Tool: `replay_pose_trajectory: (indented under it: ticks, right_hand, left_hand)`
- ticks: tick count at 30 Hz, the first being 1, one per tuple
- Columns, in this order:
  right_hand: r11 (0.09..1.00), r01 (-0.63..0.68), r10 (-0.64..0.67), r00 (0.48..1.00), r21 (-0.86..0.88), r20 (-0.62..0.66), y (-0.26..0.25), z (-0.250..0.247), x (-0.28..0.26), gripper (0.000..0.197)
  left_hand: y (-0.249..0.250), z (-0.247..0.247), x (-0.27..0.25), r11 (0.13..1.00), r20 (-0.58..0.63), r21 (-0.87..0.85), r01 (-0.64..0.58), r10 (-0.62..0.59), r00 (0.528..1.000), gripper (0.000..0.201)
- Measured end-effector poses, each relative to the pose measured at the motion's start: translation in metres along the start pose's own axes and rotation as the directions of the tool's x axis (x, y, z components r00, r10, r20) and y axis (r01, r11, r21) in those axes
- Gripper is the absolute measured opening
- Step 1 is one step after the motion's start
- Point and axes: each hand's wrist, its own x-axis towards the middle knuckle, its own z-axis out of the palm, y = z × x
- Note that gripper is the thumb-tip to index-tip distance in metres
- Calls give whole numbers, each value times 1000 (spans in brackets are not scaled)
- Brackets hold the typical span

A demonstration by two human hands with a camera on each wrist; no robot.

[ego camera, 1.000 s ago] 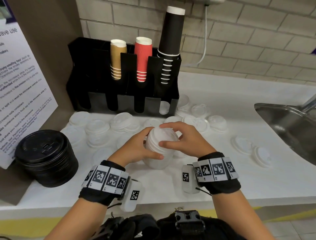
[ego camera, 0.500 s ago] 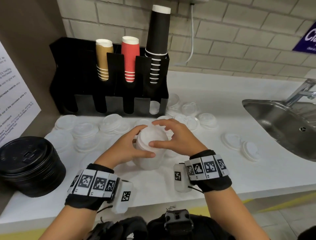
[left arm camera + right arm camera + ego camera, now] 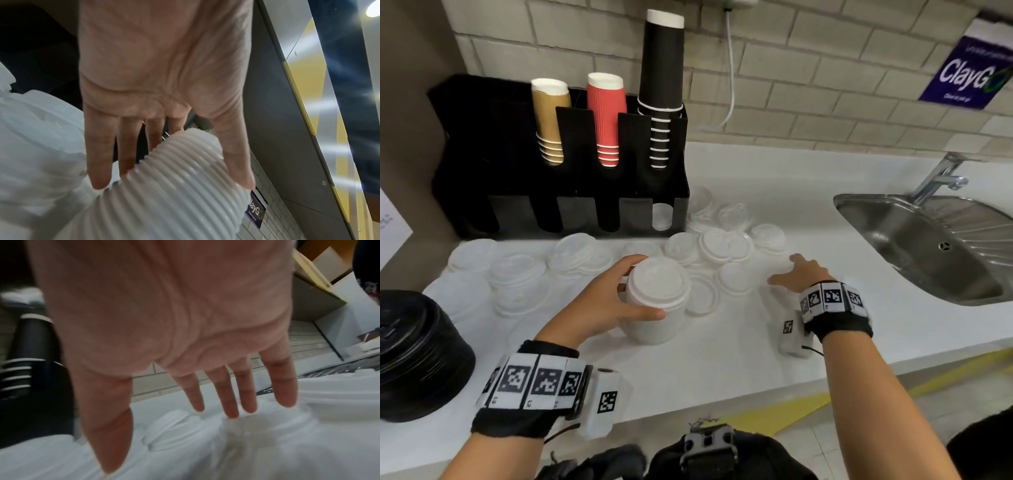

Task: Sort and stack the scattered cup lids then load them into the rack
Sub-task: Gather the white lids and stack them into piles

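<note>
A tall stack of white lids [image 3: 664, 329] stands on the white counter [image 3: 722, 359]; my left hand [image 3: 647, 287] grips it near the top, thumb in front and fingers behind. The left wrist view shows the stack's ribbed side [image 3: 174, 186] between thumb and fingers. My right hand [image 3: 784, 270] is to its right, open and spread just above the counter, holding nothing; its fingers [image 3: 232, 402] hover over blurred white lids [image 3: 174, 431]. Several loose white lids [image 3: 722, 243] lie scattered in front of the black rack [image 3: 517, 171]. One white lid [image 3: 662, 216] sits in its rightmost lower slot.
Brown [image 3: 549, 120], red [image 3: 606, 116] and black [image 3: 661, 85] cup stacks stand in the rack's top. A stack of black lids [image 3: 417, 353] is at the near left. A steel sink [image 3: 928, 246] with a tap [image 3: 941, 174] is on the right. More white lids [image 3: 517, 274] lie at the left.
My right hand has let go of the top of the white stack and swung right, opening flat over the counter. The left hand still holds the stack.
</note>
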Motion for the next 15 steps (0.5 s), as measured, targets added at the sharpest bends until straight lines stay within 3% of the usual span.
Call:
replay_pose_trajectory:
  ticks: [6, 9, 15]
  right_hand:
    - [993, 32, -32, 999, -110, -5, -10, 5, -2, 82]
    - [987, 72, -64, 996, -143, 60, -7, 5, 1, 77]
    - [990, 53, -56, 998, -131, -21, -8, 4, 6, 65]
  left_hand:
    - [-3, -1, 1, 1000, 3, 2, 6, -6, 1000, 74]
    - [-4, -1, 1, 1000, 4, 2, 8, -8, 1000, 74]
    - [-4, -2, 0, 1000, 2, 5, 6, -6, 1000, 76]
